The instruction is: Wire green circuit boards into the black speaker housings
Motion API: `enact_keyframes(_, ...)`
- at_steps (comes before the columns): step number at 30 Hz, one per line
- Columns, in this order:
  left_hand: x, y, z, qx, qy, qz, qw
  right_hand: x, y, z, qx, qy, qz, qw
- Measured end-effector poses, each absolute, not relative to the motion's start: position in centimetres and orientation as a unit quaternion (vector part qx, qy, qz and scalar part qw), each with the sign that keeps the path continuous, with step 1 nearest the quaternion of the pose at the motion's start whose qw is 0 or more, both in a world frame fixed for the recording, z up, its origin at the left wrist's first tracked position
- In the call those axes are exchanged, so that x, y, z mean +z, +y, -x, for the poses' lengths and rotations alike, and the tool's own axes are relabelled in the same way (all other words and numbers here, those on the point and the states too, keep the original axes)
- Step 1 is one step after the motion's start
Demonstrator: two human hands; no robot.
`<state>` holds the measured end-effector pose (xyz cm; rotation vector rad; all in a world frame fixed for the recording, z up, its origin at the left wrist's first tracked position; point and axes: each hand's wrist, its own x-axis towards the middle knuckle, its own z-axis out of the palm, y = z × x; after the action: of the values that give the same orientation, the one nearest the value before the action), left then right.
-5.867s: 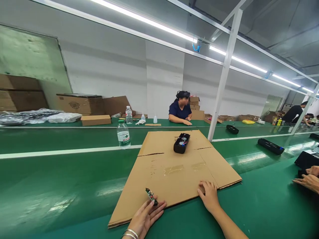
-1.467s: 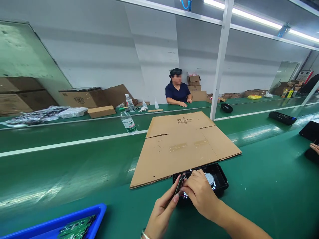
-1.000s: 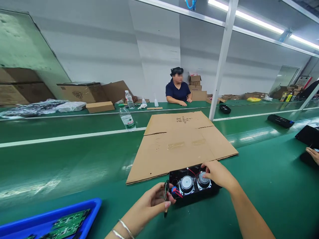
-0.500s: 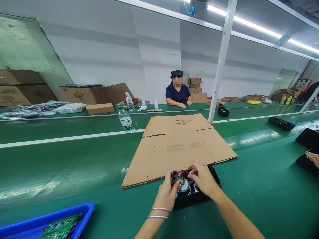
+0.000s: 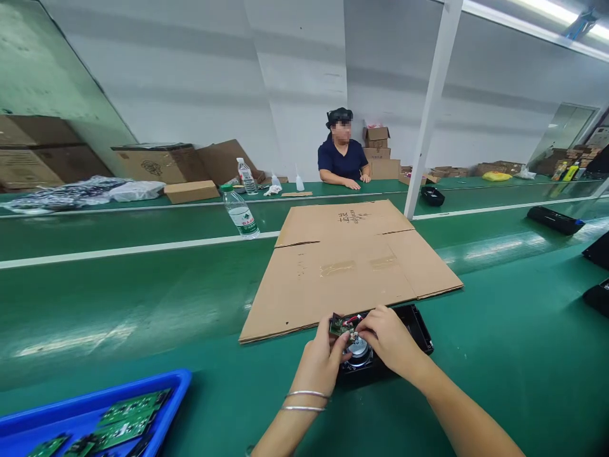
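Observation:
A small green circuit board [image 5: 339, 325] is held above a black speaker housing [image 5: 413, 329] on the green bench. My left hand [image 5: 324, 358] grips the board between thumb and fingers. The fingers of my right hand [image 5: 387, 336] are pinched at the board's right edge, on a small light-coloured connector [image 5: 354, 336]; red wires run just behind it. Under the board a round silver speaker [image 5: 359, 353] shows in the housing. My right hand hides part of the housing.
Beyond the housing lies a flat cardboard sheet [image 5: 342, 273]. A blue tray [image 5: 178, 387] with several circuit boards is at lower left. A water bottle [image 5: 242, 214] and a white post [image 5: 431, 114] stand farther back. A person [image 5: 343, 155] sits opposite.
The view has tilted down and shifted slightly left. My right fingers have moved from the wires to the connector at the board's edge. The co-worker's hand at the right is no longer in view.

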<state>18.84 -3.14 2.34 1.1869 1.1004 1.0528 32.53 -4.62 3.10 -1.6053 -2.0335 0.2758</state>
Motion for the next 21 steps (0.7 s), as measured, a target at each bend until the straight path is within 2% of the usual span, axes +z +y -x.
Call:
enact_keyframes(8,2.51,-3.13,-18.81,0.434,0.460,-0.529,0.566,3.01,-5.28,-31.97,-0.053,-0.794,0.579,0.180)
enact_keyframes(15,2.64,-3.12,-18.71,0.421,0.455,-0.534,0.574,2.96,-5.23,-32.12,-0.052,-0.786,0.587,0.188)
enact_keyframes(21,2.57,-3.24,-18.88,0.412,0.447,-0.542,0.580,2.76,-5.41,-31.57,-0.141,-0.796,0.566,0.164)
